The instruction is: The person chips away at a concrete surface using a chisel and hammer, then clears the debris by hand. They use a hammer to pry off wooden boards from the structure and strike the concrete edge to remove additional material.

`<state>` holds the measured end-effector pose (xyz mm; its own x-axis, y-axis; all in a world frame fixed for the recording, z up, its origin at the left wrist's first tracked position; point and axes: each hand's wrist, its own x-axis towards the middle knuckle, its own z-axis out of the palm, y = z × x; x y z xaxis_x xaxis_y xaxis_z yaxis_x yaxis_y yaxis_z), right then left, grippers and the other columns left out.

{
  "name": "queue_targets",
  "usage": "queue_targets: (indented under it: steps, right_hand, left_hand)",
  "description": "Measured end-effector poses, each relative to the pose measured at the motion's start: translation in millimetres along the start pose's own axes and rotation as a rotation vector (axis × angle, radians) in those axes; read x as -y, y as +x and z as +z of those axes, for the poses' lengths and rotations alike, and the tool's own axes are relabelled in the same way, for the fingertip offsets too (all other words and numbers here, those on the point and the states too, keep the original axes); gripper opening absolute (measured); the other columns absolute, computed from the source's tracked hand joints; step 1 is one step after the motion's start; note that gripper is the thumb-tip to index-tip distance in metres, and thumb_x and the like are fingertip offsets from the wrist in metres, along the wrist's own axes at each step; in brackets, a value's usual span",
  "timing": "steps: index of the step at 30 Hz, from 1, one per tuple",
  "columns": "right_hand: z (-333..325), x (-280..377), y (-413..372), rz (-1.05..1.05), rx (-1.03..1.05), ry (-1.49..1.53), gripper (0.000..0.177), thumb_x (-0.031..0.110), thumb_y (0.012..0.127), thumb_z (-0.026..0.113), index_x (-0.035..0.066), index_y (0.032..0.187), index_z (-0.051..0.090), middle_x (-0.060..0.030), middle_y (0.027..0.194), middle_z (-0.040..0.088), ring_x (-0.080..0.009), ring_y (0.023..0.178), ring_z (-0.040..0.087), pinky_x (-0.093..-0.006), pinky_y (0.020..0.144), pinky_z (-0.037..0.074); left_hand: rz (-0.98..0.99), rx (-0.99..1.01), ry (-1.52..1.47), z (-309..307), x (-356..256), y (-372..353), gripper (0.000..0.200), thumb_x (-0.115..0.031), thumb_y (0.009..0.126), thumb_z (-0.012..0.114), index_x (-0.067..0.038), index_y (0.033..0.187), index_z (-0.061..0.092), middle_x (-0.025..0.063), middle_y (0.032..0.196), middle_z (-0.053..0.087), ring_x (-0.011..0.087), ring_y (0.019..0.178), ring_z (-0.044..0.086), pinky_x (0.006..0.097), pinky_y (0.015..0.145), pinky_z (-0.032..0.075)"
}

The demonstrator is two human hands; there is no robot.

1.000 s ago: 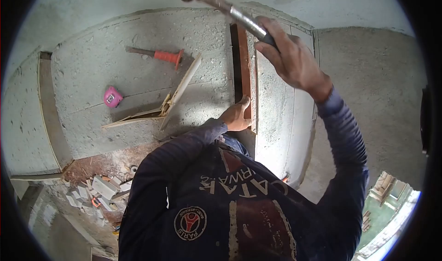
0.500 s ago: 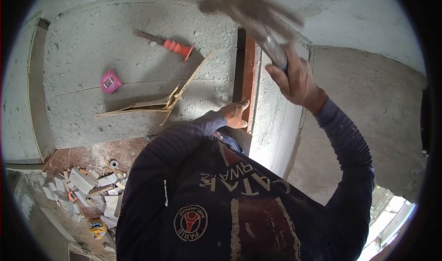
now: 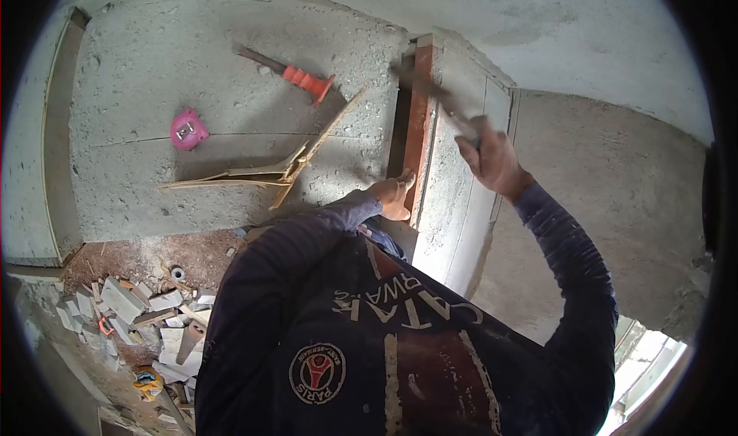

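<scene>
Two hands are at work, apart: our right hand [image 3: 496, 159] is wrapped round the hammer [image 3: 437, 90], while our left hand [image 3: 393, 198] lies against the near end of the board [image 3: 418, 129]. We cannot tell whether the left fingers close round the edge or only press on it.

A second ago we had the hammer raised past the board's far end; now it has swung down, blurred, with its head over the board's far part. We judge that as the downward part of a swing; whether it touches, we cannot tell. Our left hand has stayed at the same end, as if steadying it.

Along the board's left side runs a dark gap [image 3: 400, 125], and along its right a pale ledge [image 3: 453, 182]. Beyond its far end rises the wall [image 3: 492, 21], which we judge limits reach that way. Left of the board, the split wood [image 3: 296, 171] lies nearest, not touching it, with the chisel [image 3: 307, 82] just beyond and the tape measure [image 3: 187, 130] farther left. Well left of the board's near end lie rubble [image 3: 123, 301] and a saw [image 3: 191, 342].
</scene>
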<state>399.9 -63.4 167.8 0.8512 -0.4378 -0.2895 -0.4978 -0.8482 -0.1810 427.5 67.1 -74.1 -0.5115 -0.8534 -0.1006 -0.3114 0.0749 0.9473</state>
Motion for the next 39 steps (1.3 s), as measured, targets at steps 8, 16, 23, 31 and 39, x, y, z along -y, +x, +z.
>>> queue_targets:
  steps: [8,16,23,31,39]
  right_hand:
    - [-7,18,14,0.157,0.105,-0.155,0.030,0.031,0.098,0.050,0.003,0.100,0.039,-0.0090,0.052,0.044,-0.0287,0.043,0.055,-0.0378,0.041,0.046]
    - [26,-56,-36,0.198,0.289,-0.442,0.029,0.029,0.095,0.052,0.003,0.103,0.044,-0.0169,0.060,0.060,-0.0358,0.054,0.063,-0.0481,0.054,0.051]
    - [3,28,-59,0.510,-0.148,0.050,0.034,0.034,0.095,0.055,0.002,0.102,0.044,-0.0140,0.055,0.053,-0.0279,0.045,0.059,-0.0435,0.047,0.045]
    - [60,124,-158,1.030,-0.537,0.469,0.038,0.035,0.091,0.061,-0.002,0.086,0.052,-0.0083,0.055,0.047,-0.0132,0.050,0.047,-0.0331,0.049,0.040]
    - [168,222,-211,1.282,-0.728,0.799,0.037,0.033,0.090,0.065,-0.002,0.087,0.053,-0.0092,0.060,0.047,-0.0177,0.053,0.043,-0.0337,0.051,0.038]
  left_hand:
    - [0.044,0.008,0.143,0,4,4,0.098,-0.036,0.077,0.066,0.012,0.144,0.013,0.0350,0.149,0.018,0.0384,0.124,0.050,0.0346,0.100,0.045]
    - [0.002,-0.023,0.020,-22,-11,-18,0.089,-0.028,0.077,0.064,0.008,0.145,0.019,0.0267,0.150,0.027,0.0358,0.129,0.045,0.0371,0.107,0.038]
    - [0.112,-0.714,-0.059,-28,1,35,0.080,-0.029,0.082,0.066,0.016,0.137,0.029,0.0353,0.141,0.034,0.0430,0.132,0.038,0.0407,0.110,0.033]
    - [-0.129,-0.263,-0.078,-107,-54,14,0.047,-0.028,0.081,0.069,0.005,0.113,0.060,0.0242,0.120,0.059,0.0340,0.115,0.057,0.0393,0.099,0.044]
    - [-0.500,-0.421,0.709,-120,-34,-200,0.095,-0.027,0.070,0.080,-0.004,0.145,0.025,0.0291,0.132,0.047,0.0431,0.123,0.046,0.0571,0.102,0.035]
